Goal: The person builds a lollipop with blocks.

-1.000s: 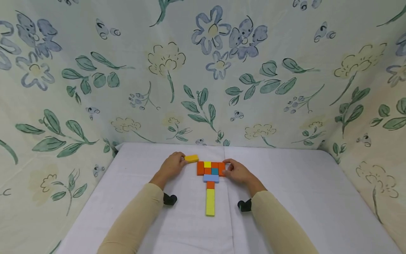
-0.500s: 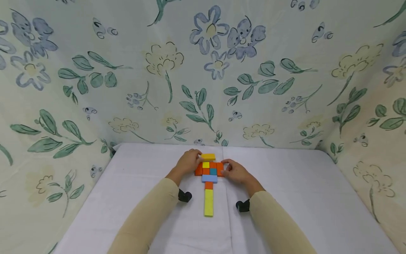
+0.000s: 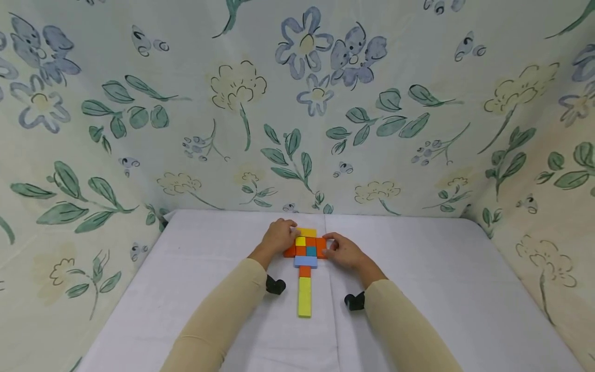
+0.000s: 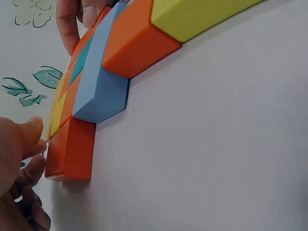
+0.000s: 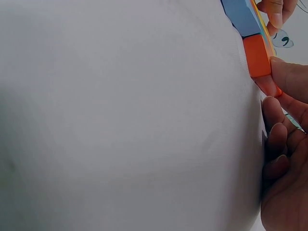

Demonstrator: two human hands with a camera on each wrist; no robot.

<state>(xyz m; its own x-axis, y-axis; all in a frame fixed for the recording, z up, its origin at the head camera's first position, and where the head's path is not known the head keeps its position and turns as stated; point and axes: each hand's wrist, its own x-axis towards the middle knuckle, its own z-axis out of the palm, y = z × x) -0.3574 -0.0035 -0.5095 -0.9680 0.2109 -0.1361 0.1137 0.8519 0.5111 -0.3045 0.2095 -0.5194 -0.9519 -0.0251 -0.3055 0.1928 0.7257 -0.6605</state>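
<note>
In the head view, flat coloured blocks lie on the white cloth in a joined pattern. A yellow block (image 3: pixel 307 232) runs along its far edge, and my left hand (image 3: pixel 279 235) pinches that block's left end. Partly behind the hand is the left orange block (image 3: pixel 289 252). My right hand (image 3: pixel 345 251) holds the right orange block (image 3: pixel 321 248) by its ends, thumb near and index finger far. Between the orange blocks sit small yellow, orange and teal squares (image 3: pixel 311 251). Below come a light blue block (image 3: pixel 306 262), an orange square (image 3: pixel 304 271) and a long yellow-green block (image 3: pixel 304 297).
White cloth (image 3: pixel 418 294) covers the table. A floral curtain (image 3: pixel 297 119) hangs behind and at both sides. Black wrist mounts (image 3: pixel 276 285) stick out from under the beige sleeves (image 3: pixel 223 320).
My left hand has moved right with the yellow block, from left of the pattern to its far edge, then slightly nearer until it meets the squares. My right hand keeps its place at the orange block.
</note>
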